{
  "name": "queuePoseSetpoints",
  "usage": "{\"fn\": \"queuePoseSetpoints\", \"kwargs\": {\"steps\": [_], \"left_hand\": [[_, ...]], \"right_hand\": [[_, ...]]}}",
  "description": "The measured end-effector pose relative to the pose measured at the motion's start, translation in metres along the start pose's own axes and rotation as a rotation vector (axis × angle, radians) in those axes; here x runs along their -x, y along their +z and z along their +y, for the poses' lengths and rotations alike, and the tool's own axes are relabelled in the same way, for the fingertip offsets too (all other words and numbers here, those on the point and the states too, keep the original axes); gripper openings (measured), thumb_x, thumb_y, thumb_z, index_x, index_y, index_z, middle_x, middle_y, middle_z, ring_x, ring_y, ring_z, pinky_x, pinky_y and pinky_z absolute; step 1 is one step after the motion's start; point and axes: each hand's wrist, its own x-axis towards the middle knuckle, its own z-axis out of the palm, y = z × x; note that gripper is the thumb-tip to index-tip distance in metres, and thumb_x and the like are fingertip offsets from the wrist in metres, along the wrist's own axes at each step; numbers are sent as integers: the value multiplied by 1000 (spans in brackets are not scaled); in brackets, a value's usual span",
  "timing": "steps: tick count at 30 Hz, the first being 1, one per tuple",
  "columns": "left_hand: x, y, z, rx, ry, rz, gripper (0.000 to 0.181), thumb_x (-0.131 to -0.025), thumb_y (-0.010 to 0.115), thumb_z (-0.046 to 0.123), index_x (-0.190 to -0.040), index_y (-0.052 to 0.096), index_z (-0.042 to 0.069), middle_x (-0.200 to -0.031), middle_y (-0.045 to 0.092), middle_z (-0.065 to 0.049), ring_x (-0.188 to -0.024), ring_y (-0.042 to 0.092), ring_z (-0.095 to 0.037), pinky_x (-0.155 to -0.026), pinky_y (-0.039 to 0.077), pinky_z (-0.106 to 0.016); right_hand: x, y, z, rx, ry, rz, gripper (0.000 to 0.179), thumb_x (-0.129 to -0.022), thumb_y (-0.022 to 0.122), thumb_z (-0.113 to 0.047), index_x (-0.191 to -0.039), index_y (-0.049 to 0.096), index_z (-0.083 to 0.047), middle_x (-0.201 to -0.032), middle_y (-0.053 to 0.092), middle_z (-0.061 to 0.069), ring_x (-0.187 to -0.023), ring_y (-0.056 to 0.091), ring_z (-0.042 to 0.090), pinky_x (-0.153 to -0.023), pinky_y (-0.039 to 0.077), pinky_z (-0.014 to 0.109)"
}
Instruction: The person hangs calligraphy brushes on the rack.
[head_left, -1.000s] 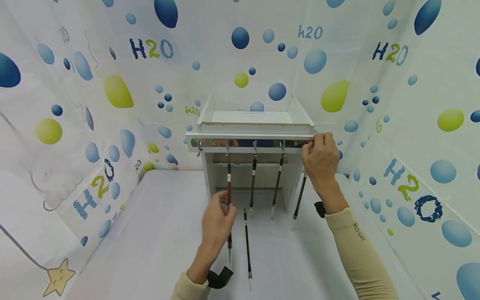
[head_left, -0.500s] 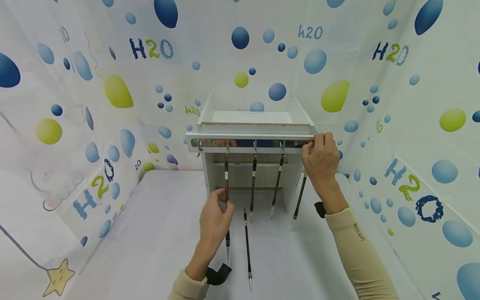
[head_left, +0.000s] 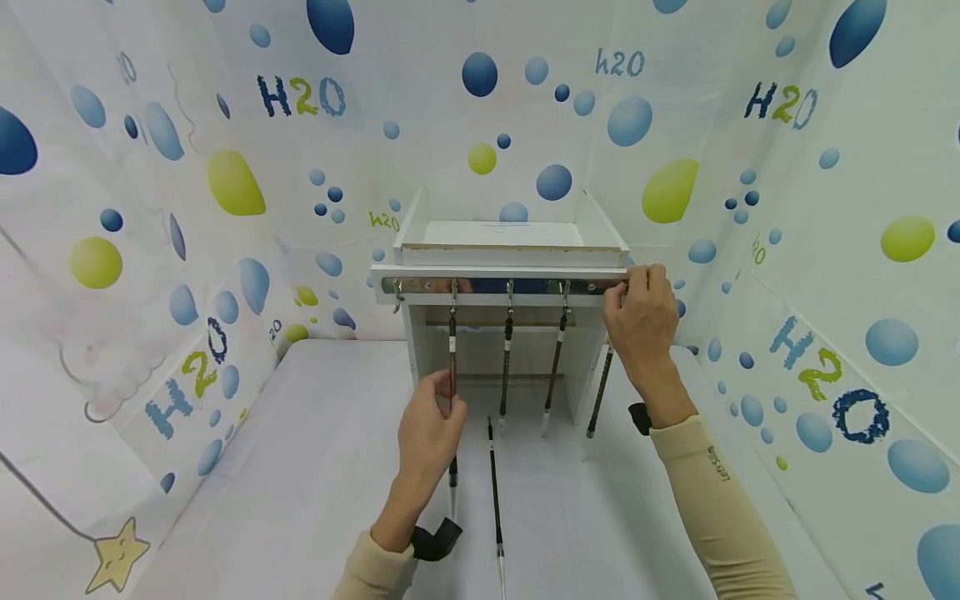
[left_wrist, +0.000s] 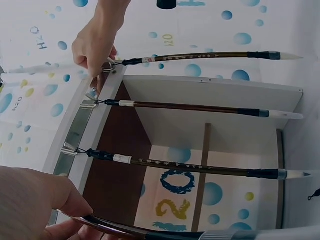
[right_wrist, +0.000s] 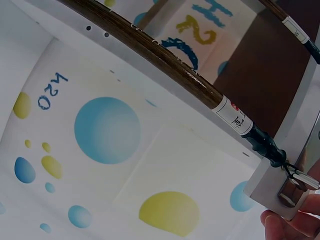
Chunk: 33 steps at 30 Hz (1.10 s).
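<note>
In the head view my left hand (head_left: 429, 437) pinches the handle of a calligraphy brush (head_left: 453, 358). This brush points tip down, its top at the second hook from the left. Several more brushes hang along the metal hook rail (head_left: 480, 286), among them a middle brush (head_left: 507, 358) and a far-right brush (head_left: 600, 396). My right hand (head_left: 645, 321) grips the rail's right end, its fingers (right_wrist: 282, 227) close beside the last hook in the right wrist view. Seen from the left wrist, thumb and fingers hold the brush handle (left_wrist: 125, 227); its top loop is hidden there.
The rail is fixed to the front of a white shelf unit (head_left: 510, 272) with an open tray top. A loose brush (head_left: 495, 492) lies on the white tabletop (head_left: 330, 467). The leftmost hook (head_left: 397, 298) carries nothing. Patterned sheets surround the table.
My left hand has shifted slightly left and up with the brush, whose top has come in line under the second hook. The right hand stays at the rail's end.
</note>
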Motion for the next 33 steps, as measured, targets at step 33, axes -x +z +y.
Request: {"fn": "queuePoseSetpoints", "kwargs": {"steps": [33], "left_hand": [[-5,14,-18,-12,-27,-21,37,-91,61,7,-128,60,2,-106,71,-11,-66,62,-11,-47,44,-22]], "right_hand": [[0,0,1,-11,-6,7,16,-92,54,-7,-94,60,7,-86,53,22,-66,55,36,-57,50,45]]}}
